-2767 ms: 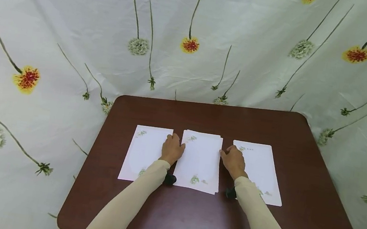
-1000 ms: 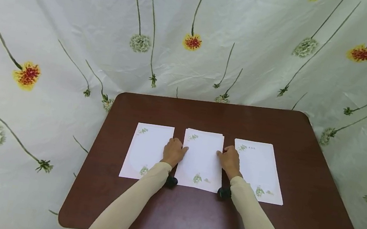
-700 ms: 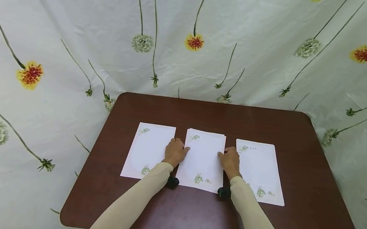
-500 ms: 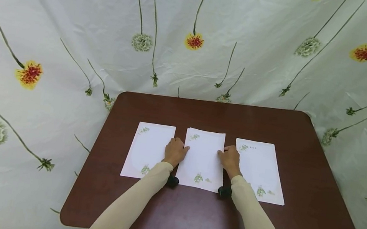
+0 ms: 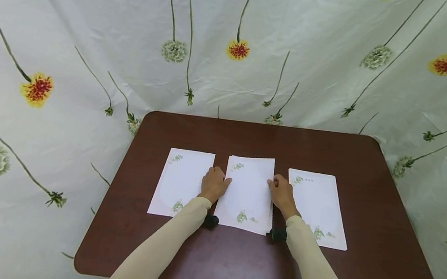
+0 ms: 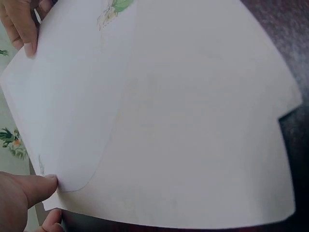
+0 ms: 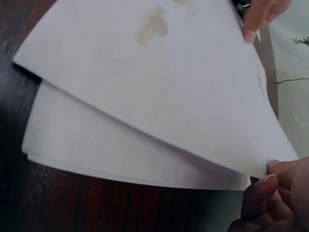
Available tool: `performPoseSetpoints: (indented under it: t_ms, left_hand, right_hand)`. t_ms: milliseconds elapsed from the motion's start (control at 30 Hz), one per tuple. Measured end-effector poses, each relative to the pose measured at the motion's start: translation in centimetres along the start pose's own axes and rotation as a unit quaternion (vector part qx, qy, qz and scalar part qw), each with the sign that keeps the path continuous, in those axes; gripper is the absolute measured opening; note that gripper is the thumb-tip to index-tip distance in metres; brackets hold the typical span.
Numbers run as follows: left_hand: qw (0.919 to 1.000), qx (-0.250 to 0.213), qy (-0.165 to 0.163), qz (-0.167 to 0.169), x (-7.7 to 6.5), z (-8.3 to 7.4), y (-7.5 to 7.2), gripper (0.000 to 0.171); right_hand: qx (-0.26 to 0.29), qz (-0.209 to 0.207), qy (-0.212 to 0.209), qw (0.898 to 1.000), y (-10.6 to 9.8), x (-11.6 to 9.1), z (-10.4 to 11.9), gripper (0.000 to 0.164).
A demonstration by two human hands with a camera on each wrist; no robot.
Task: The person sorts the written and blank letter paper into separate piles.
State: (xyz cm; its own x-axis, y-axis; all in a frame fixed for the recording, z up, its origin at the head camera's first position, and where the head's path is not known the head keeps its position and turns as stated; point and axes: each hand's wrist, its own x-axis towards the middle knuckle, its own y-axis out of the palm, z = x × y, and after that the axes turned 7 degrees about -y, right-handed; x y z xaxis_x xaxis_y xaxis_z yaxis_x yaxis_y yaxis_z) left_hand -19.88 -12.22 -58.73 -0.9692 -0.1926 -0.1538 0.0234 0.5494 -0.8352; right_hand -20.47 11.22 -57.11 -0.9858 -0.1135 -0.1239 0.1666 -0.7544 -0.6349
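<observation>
Stack (image 5: pixel 247 194) at frame centre; I see left hand (image 5: pixel 213 184) and right hand (image 5: pixel 282 195) pinching its side edges. Uneven pull could skew the top sheet (image 7: pixel 193 87) (lower sheets (image 7: pixel 106 140) jut out).

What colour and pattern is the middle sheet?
The middle sheet is white with small green motifs, clearest in the head view.

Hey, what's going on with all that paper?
A person is handling the middle stack of paper on a brown table. Their left hand holds its left edge. Their right hand pinches the right edge of the top sheet, which is raised a little from the sheets below. The left paper and right paper lie on either side.
</observation>
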Motion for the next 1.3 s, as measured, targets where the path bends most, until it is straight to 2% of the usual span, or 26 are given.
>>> performPoseSetpoints:
  t_ms: [300, 500, 700, 900, 1100, 1300]
  left_hand:
    - [0.9995, -0.029, -0.01, 0.001, 0.2, 0.3, -0.6, 0.031]
    - [0.9986, -0.051, -0.01, -0.005, -0.2, 1.3, -2.7, 0.029]
    - [0.9977, -0.061, -0.03, -0.007, 0.0, 2.6, -5.1, 0.032]
    - [0.9964, -0.062, -0.058, -0.006, 0.3, 4.5, -7.5, 0.037]
    - [0.9968, -0.052, -0.06, -0.01, 0.6, 6.9, -9.7, 0.037]
    - [0.9972, -0.027, -0.067, -0.016, 0.9, 9.7, -11.7, 0.036]
  right_hand:
    - [0.039, -0.011, -0.023, 0.999, -0.6, 0.5, 0.6, 0.027]
    - [0.055, -0.009, -0.019, 0.998, 0.1, 1.1, 2.4, 0.037]
    - [0.024, -0.002, -0.016, 1.0, 0.9, 1.4, 4.4, 0.042]
    - [0.021, 0.019, -0.024, 0.999, 2.4, 1.7, 6.6, 0.035]
    - [0.004, 0.058, -0.04, 0.998, 4.2, 2.4, 8.8, 0.031]
    - [-0.011, 0.071, -0.047, 0.996, 6.6, 3.1, 10.6, 0.029]
